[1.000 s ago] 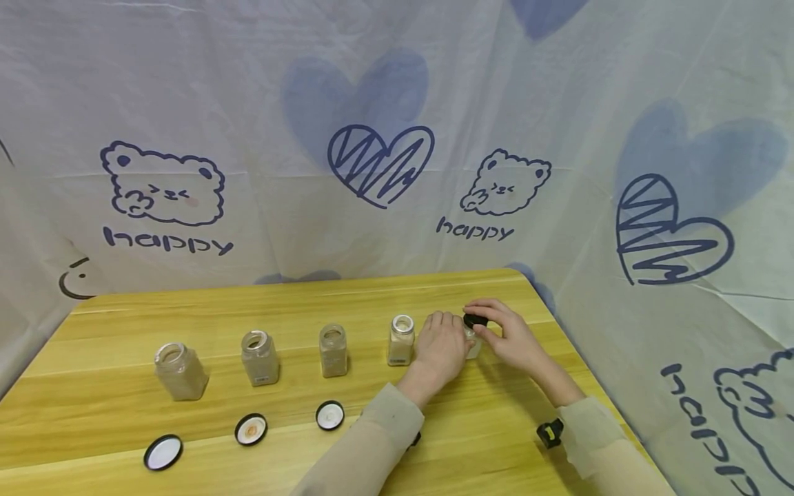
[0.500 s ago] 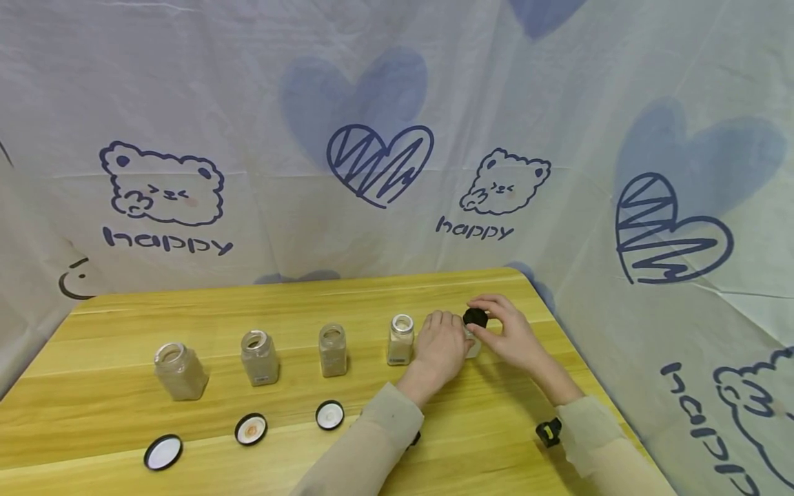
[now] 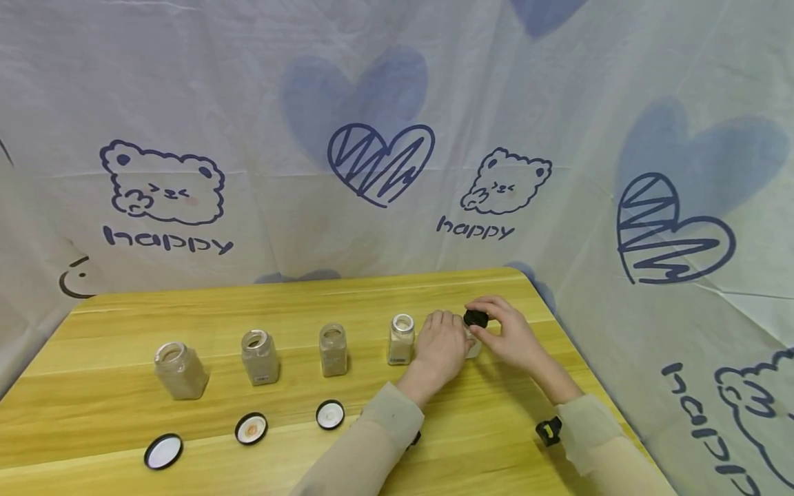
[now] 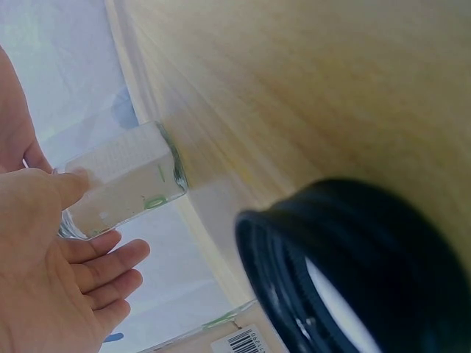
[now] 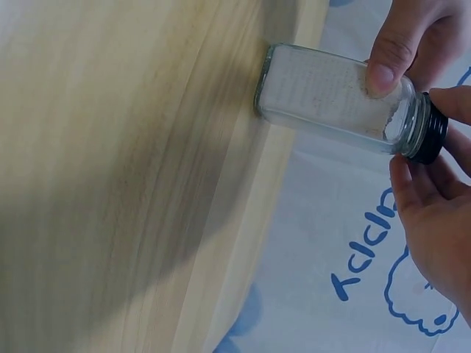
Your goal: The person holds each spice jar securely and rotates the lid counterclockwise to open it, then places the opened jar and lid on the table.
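My left hand (image 3: 442,348) grips a square glass jar (image 5: 331,95) of pale powder, its thumb lying along the shoulder in the right wrist view. The jar stands upright at the right end of a row. With thumb and fingers, my right hand (image 3: 511,334) holds a black screw lid (image 5: 433,131) at the jar's mouth. Glass threads show just below the lid. In the head view the left hand hides much of this jar. Immediately left of that hand stands an open jar (image 3: 401,341) of pale powder.
Further left are three more open jars, a middle one (image 3: 333,351), another (image 3: 260,358) and the leftmost (image 3: 180,372). Liner-up lids lie before them: (image 3: 330,415) is the right lid, with a stained lid (image 3: 251,430) and a left lid (image 3: 164,452). A black lid (image 4: 353,257) lies near my left wrist.
The black lid in my right fingers has tilted slightly at the jar's mouth, and those fingers have shifted a little. My left hand and the other jars have stayed in place.
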The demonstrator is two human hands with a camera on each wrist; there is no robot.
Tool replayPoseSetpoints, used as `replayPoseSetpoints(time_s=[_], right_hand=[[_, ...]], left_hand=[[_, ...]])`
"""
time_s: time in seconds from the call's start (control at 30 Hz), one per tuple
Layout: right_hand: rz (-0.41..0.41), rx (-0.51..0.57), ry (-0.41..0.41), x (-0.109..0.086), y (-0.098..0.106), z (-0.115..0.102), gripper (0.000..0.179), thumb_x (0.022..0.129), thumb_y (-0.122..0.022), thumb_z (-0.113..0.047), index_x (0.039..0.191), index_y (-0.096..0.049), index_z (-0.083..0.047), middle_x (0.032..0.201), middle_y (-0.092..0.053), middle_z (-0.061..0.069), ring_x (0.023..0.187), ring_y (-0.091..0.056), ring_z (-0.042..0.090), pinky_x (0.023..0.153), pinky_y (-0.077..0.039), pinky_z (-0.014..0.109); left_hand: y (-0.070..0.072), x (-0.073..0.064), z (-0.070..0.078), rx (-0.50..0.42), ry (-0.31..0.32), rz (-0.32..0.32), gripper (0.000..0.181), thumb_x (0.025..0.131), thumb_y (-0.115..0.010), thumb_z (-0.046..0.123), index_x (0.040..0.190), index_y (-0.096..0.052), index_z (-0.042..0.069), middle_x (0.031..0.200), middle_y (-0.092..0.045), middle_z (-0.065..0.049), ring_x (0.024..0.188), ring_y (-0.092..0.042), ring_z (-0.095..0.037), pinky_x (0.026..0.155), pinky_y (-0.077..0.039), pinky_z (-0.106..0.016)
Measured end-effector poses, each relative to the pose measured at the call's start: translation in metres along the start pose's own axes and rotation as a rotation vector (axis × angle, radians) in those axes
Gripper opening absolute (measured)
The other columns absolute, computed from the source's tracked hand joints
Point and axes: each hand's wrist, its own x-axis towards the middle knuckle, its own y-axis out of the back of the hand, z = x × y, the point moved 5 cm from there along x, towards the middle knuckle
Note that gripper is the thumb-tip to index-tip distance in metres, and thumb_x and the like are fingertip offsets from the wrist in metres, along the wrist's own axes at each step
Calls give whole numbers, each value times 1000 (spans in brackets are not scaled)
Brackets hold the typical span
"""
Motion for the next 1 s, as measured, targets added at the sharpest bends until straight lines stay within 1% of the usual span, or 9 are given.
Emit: replayPoseSetpoints(time_s=[0.13,0.23,0.37,0.47,0.57,0.8,1.0], right_hand=[[-22,38,-4,0,0,0,44,92,-71,6,135,-65,0,138,-61,19,126,-59,40,103,-53,58],[-12,46,4,0,1,-1,45,91,-71,7,136,-65,1,140,-60,19,130,-57,42,106,-50,60],[14,18,-6,0,2,-1,45,90,-77,1,133,-66,1,138,-59,19,126,-58,41,100,-54,59],[9,-10,-37,1,1,2,47,89,-82,-5,133,-66,0,136,-59,19,122,-60,39,97,-56,57],[-1,-31,-59,2,0,4,48,89,-83,-9,133,-66,-1,133,-59,18,119,-61,37,95,-57,57],[-6,-57,-57,2,1,2,45,91,-81,-8,133,-66,0,130,-61,18,115,-62,37,91,-58,53],[-18,-36,-47,2,1,0,44,91,-79,-5,133,-66,0,130,-61,18,115,-63,37,91,-57,57]], left_hand=[[0,0,0,5,0,-8,53,107,-48,55,129,-60,8,117,-62,-3,113,-54,-19,109,-45,-33],[0,0,0,6,0,-11,53,107,-49,55,130,-60,9,117,-62,-3,114,-53,-19,110,-45,-33],[0,0,0,1,-2,-5,51,107,-48,55,128,-60,10,117,-62,-3,113,-53,-19,109,-45,-33],[1,0,0,-3,-3,6,50,107,-49,55,126,-61,10,115,-62,-3,112,-54,-19,109,-46,-33],[1,0,0,-6,-3,12,50,107,-48,55,124,-61,10,113,-62,-2,110,-54,-19,108,-46,-33],[1,0,-1,2,3,-5,50,107,-48,56,125,-61,11,112,-61,-1,109,-53,-18,105,-47,-32],[1,0,0,0,5,-7,50,106,-49,56,124,-61,11,111,-61,-1,108,-53,-18,105,-47,-32]])
